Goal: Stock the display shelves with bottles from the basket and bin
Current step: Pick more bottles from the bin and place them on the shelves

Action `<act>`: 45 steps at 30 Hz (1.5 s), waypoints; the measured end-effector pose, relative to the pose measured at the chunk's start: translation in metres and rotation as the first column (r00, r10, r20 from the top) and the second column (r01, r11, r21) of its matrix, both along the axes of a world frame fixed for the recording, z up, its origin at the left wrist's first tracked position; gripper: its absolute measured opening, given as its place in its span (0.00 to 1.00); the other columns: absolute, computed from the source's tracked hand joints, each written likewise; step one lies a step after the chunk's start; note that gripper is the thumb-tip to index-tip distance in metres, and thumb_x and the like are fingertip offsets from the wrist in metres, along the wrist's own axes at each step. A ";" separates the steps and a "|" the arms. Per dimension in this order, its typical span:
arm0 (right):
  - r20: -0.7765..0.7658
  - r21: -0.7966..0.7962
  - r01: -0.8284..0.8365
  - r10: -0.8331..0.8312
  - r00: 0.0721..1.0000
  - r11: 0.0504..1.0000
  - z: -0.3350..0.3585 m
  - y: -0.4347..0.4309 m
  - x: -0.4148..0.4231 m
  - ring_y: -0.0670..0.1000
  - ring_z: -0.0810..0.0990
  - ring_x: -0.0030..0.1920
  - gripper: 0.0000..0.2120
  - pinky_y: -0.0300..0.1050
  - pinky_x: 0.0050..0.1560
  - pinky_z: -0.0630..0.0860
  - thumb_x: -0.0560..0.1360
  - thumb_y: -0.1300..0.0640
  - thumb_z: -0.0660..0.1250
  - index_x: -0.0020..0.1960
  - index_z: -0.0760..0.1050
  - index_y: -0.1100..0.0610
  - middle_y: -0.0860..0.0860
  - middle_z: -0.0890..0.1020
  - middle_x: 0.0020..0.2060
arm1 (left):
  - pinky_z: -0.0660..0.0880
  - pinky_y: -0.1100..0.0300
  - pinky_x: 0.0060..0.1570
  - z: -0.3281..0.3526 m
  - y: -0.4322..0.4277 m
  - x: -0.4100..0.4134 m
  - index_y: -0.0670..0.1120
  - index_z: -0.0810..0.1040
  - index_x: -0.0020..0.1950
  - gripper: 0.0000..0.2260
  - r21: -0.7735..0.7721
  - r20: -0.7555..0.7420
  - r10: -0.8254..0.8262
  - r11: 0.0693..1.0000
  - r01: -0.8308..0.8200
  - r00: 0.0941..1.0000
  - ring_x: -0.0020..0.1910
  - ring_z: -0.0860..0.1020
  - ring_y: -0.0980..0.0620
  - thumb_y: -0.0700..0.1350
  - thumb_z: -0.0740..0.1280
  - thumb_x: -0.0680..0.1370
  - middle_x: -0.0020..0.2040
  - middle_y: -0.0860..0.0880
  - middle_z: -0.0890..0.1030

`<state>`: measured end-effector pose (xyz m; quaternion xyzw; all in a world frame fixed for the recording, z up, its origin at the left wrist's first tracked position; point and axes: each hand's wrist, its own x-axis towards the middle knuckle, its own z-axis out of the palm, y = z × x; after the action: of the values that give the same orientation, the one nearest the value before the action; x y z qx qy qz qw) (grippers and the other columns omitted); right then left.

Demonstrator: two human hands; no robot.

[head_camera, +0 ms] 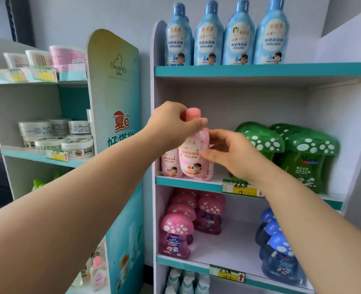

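Note:
A pink body-wash bottle (193, 153) with a pink cap stands at the left end of the middle shelf (188, 184). My left hand (173, 124) grips it round the neck, just under the cap. My right hand (232, 153) touches the bottle's right side with loosely bent fingers. Behind it to the left stands a second pink bottle (169, 163), partly hidden. The basket and bin are out of view.
Green mushroom-cap bottles (302, 153) fill the shelf's right half. Blue bottles (226, 35) line the top shelf. Pink (177, 234) and blue mushroom-cap bottles (279, 251) stand on the shelf below. A teal display stand (116, 98) with cream jars (54, 136) is on the left.

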<state>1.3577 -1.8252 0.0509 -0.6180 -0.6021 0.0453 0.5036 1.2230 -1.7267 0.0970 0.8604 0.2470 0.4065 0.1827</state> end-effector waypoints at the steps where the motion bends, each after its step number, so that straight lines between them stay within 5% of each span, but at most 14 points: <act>1: 0.026 0.028 0.037 -0.037 0.999 0.999 0.005 0.001 0.004 0.42 0.80 0.50 0.15 0.42 0.54 0.78 0.74 0.59 0.70 0.59 0.76 0.48 0.44 0.81 0.52 | 0.75 0.58 0.35 -0.001 0.002 -0.001 0.45 0.79 0.46 0.17 -0.013 0.020 0.002 1.000 -0.002 1.000 0.37 0.78 0.51 0.59 0.68 0.74 0.39 0.47 0.80; 4: 0.139 0.094 0.276 -0.288 0.948 0.956 0.027 0.017 0.016 0.45 0.77 0.51 0.19 0.40 0.55 0.74 0.77 0.57 0.66 0.67 0.72 0.51 0.47 0.77 0.59 | 0.78 0.52 0.42 -0.005 0.009 -0.001 0.43 0.80 0.46 0.18 -0.007 0.063 0.056 0.998 -0.056 0.996 0.40 0.80 0.48 0.59 0.69 0.73 0.40 0.46 0.81; 7: 0.315 -0.104 0.440 -0.390 0.865 0.892 0.038 0.045 0.023 0.52 0.75 0.62 0.20 0.46 0.60 0.70 0.77 0.54 0.64 0.69 0.70 0.53 0.53 0.75 0.65 | 0.79 0.50 0.44 -0.009 0.010 0.005 0.43 0.81 0.45 0.18 0.011 0.036 0.085 0.996 -0.085 0.996 0.41 0.80 0.47 0.58 0.70 0.72 0.40 0.45 0.82; 11: 0.355 -0.223 0.464 -0.372 0.858 0.858 0.044 0.062 0.025 0.54 0.79 0.42 0.09 0.48 0.46 0.78 0.74 0.60 0.62 0.47 0.81 0.57 0.57 0.83 0.44 | 0.79 0.49 0.44 -0.010 0.010 0.014 0.42 0.81 0.46 0.21 0.015 0.023 0.087 0.996 -0.088 0.996 0.41 0.80 0.47 0.60 0.70 0.71 0.40 0.45 0.82; 18: 0.323 -0.188 0.510 -0.437 0.839 0.840 0.039 0.099 0.054 0.57 0.79 0.52 0.11 0.53 0.56 0.77 0.76 0.54 0.64 0.56 0.79 0.56 0.55 0.81 0.52 | 0.80 0.49 0.43 -0.011 0.025 0.014 0.42 0.81 0.47 0.22 0.022 0.026 0.102 0.995 -0.102 0.994 0.41 0.81 0.48 0.62 0.69 0.71 0.41 0.45 0.82; 26: 0.209 -0.152 0.408 -0.375 0.903 0.900 0.042 0.100 0.058 0.55 0.72 0.66 0.23 0.47 0.65 0.69 0.77 0.55 0.64 0.72 0.67 0.54 0.55 0.73 0.68 | 0.74 0.60 0.32 -0.014 0.026 0.023 0.45 0.81 0.42 0.20 0.051 -0.004 0.098 0.994 -0.098 0.995 0.34 0.78 0.53 0.63 0.68 0.72 0.37 0.49 0.81; 29: 0.060 0.050 0.305 -0.307 0.950 0.951 0.041 0.059 0.044 0.51 0.76 0.62 0.20 0.48 0.65 0.71 0.77 0.63 0.60 0.68 0.71 0.54 0.51 0.79 0.60 | 0.73 0.59 0.32 -0.008 0.023 0.030 0.43 0.80 0.42 0.22 0.071 -0.016 0.113 0.991 -0.111 0.993 0.34 0.78 0.51 0.63 0.68 0.72 0.35 0.47 0.80; 32: -0.096 -0.047 0.043 -0.048 0.994 0.998 0.028 0.025 0.025 0.48 0.79 0.55 0.20 0.46 0.55 0.78 0.75 0.65 0.66 0.65 0.73 0.54 0.48 0.82 0.53 | 0.66 0.61 0.27 0.000 0.022 0.033 0.43 0.78 0.38 0.22 0.076 -0.011 0.149 0.986 -0.147 0.989 0.30 0.73 0.52 0.63 0.68 0.72 0.31 0.48 0.76; 34: -0.012 -0.112 0.042 -0.044 0.999 0.993 0.017 0.022 0.021 0.46 0.79 0.54 0.21 0.46 0.53 0.78 0.71 0.59 0.73 0.63 0.74 0.53 0.46 0.82 0.52 | 0.65 0.63 0.27 0.001 0.020 0.036 0.44 0.79 0.38 0.21 0.052 -0.015 0.154 0.987 -0.153 0.988 0.29 0.73 0.54 0.63 0.68 0.71 0.31 0.49 0.76; 37: 0.020 -0.083 0.130 -0.129 0.991 0.988 0.009 0.032 0.023 0.46 0.79 0.52 0.21 0.46 0.52 0.78 0.68 0.56 0.76 0.59 0.75 0.52 0.45 0.81 0.50 | 0.75 0.59 0.35 -0.002 0.020 0.033 0.44 0.82 0.46 0.20 0.022 0.018 0.100 0.995 -0.100 0.995 0.36 0.78 0.52 0.62 0.67 0.73 0.39 0.48 0.82; 40: -0.004 -0.081 0.160 -0.161 0.987 0.984 0.002 0.038 0.032 0.43 0.78 0.49 0.19 0.41 0.48 0.78 0.69 0.57 0.75 0.58 0.74 0.50 0.44 0.80 0.48 | 0.73 0.59 0.48 -0.007 0.020 0.015 0.46 0.79 0.60 0.22 0.039 0.099 0.103 0.993 -0.107 0.990 0.48 0.77 0.54 0.60 0.66 0.74 0.52 0.51 0.81; 45: -0.006 -0.120 0.217 -0.219 0.976 0.969 -0.020 0.051 0.039 0.46 0.80 0.48 0.20 0.46 0.52 0.79 0.70 0.62 0.73 0.60 0.74 0.56 0.47 0.80 0.47 | 0.74 0.57 0.53 -0.027 0.026 -0.011 0.47 0.80 0.57 0.15 0.043 0.109 0.152 0.987 -0.158 0.982 0.51 0.79 0.50 0.54 0.67 0.76 0.51 0.50 0.82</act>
<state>1.3972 -1.7746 0.0313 -0.7087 -0.5221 0.0313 0.4735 1.2125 -1.7003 0.0701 0.8204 0.2927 0.4705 0.1411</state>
